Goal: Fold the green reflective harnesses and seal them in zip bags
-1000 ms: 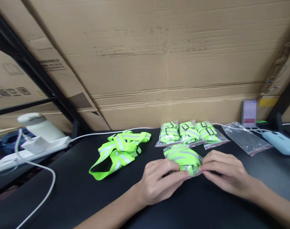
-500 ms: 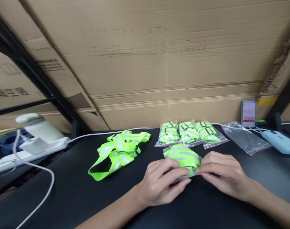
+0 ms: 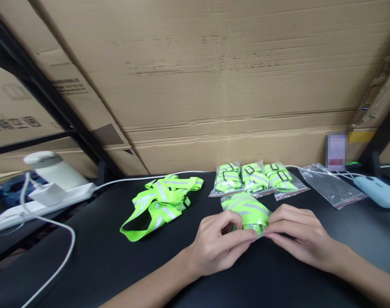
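Between my hands is a clear zip bag [image 3: 246, 208] with a folded neon-green reflective strap inside, its near edge toward me. My left hand [image 3: 219, 239] is closed, pinching that near edge with thumb and index finger. At the bag's near right corner, my right hand [image 3: 302, 235] is also closed in a pinch. Just behind lie three bagged straps, the left one [image 3: 228, 177], the middle one [image 3: 254, 177] and the right one [image 3: 281, 176], with black buckles showing. A loose green reflective strap [image 3: 163, 194] lies heaped to the left.
An unfilled zip bag [image 3: 331, 184] lies at the right, beside a light-blue device [image 3: 376, 190] with a cable. A blurred-out phone-like object [image 3: 336, 152] leans at the back. On the left are a power strip [image 3: 79, 194], a white bottle [image 3: 63, 171] and cables. Cardboard [image 3: 230, 85] walls the black table's back.
My left thumb has drawn in under the index finger, closing the pinch at the bag's edge. My right hand has barely moved. The whole view has shifted slightly.
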